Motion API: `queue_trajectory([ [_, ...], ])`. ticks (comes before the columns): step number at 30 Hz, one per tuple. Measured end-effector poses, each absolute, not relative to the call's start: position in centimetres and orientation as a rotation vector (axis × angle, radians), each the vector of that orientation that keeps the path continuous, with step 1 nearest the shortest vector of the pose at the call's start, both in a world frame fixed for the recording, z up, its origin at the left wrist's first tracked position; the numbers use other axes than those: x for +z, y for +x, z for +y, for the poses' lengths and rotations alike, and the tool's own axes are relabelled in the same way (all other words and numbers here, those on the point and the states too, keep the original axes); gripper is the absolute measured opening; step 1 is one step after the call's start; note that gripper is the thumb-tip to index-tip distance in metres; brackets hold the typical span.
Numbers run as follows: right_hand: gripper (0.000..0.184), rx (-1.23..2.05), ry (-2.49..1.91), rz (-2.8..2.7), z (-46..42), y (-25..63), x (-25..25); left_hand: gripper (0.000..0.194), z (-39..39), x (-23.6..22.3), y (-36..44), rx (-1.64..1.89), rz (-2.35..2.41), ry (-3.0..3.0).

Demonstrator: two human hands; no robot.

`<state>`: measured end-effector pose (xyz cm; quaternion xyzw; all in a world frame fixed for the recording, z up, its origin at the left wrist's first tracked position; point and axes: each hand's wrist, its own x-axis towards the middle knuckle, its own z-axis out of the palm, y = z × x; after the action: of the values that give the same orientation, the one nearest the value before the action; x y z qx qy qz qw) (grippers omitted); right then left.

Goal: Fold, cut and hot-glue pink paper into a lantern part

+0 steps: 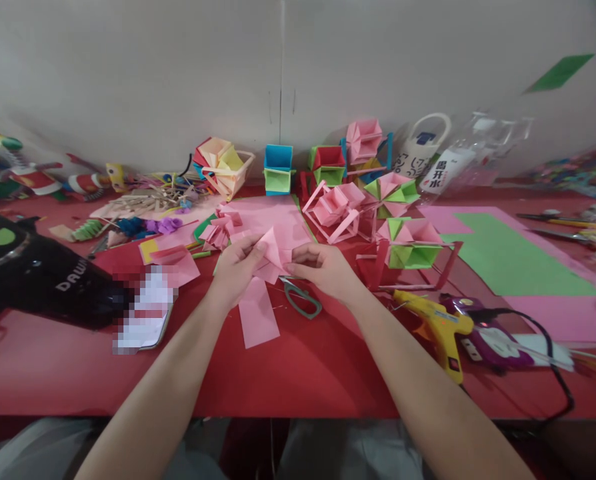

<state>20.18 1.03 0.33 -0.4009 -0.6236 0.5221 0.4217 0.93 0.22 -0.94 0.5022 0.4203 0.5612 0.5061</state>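
Note:
A folded piece of pink paper [274, 250] is held up between my two hands over the red table. My left hand [238, 267] pinches its left side, thumb on top. On the right edge, the fingers of my right hand [323, 267] are closed on the same paper. Just below my hands lies a pink paper strip [259, 317]. Scissors [302, 299] with a grey-green handle rest beside it, their blades partly hidden under the paper and hands. Behind my hands, a larger pink sheet [283, 213] lies flat, and pink folded pieces [221, 230] sit to the left.
Several folded-paper wheels on stands, such as a pink-and-green one [411, 243], line the back and right. A yellow glue gun [435, 327] and a purple power strip [498, 343] lie at right. A phone [148, 310] and a black tumbler [53, 273] are at left.

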Motion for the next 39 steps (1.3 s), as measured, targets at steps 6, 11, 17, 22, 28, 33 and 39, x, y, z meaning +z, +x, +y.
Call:
queue_trajectory([
  [6,0.035,1.249,-1.036,-1.491,0.9,20.1,0.4,0.042,-0.3,0.1,1.8,1.36,0.884,0.922],
  [11,0.023,1.208,-0.986,-1.51,1.0,20.3,0.3,0.042,-0.9,1.2,1.3,1.226,0.923,0.853],
  [17,0.02,1.095,-1.002,-1.682,0.7,20.5,0.8,0.041,-1.2,1.1,1.1,1.011,1.118,1.188],
  [22,0.023,1.008,-0.991,-1.701,0.4,20.1,0.8,0.016,-1.0,0.5,1.2,1.062,1.174,1.48],
  [28,0.024,0.929,-0.995,-1.724,0.4,20.0,0.6,0.015,-1.0,0.3,0.9,1.002,1.178,1.544],
  [33,0.023,0.916,-0.995,-1.751,0.5,20.0,0.5,0.013,-1.2,0.5,1.1,0.968,1.209,1.569],
  [39,0.028,0.823,-1.07,-1.751,0.6,20.2,0.2,0.011,-1.3,0.7,1.5,1.093,1.219,1.696],
])
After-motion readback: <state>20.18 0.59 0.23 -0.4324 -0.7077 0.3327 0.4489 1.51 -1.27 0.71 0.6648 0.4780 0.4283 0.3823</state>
